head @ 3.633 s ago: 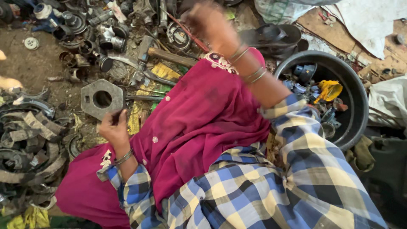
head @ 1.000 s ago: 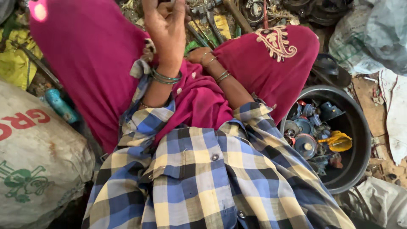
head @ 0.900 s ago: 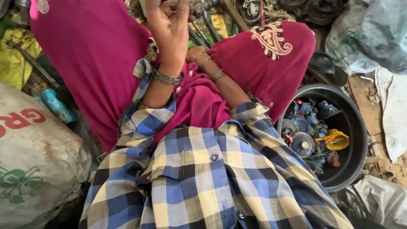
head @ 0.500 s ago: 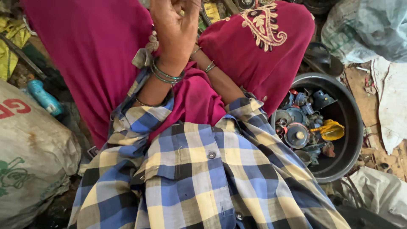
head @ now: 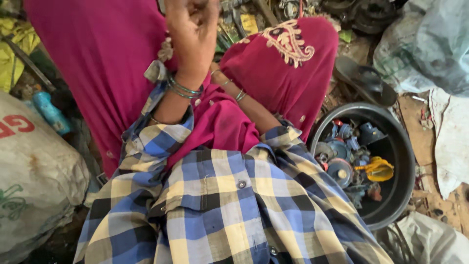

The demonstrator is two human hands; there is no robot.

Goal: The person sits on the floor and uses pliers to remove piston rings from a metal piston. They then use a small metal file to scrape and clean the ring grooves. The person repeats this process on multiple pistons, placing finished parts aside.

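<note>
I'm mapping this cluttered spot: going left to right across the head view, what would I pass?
White woven sack → blue plastic bottle → raised left hand → embroidered magenta cloth → black round tub of metal parts → grey plastic sheet.

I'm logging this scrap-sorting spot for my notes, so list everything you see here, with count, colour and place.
basin: one, black, round, lower right, holding parts
metal parts: many, mostly blue-grey, inside the basin
yellow piece: one, yellow, in the basin among the parts
sandal: one, dark, above the basin
sack: one, whitish with red and green print, lower left
bottle: one, light blue, left edge, above the sack
scrap pieces: several, mixed colours, top centre on the ground
plastic bags: a few, grey-white, right side
left hand: raised at top centre, fingers curled, bangles at the wrist; whether it holds anything cannot be told
right hand: hidden behind the magenta cloth; only the forearm shows
</note>
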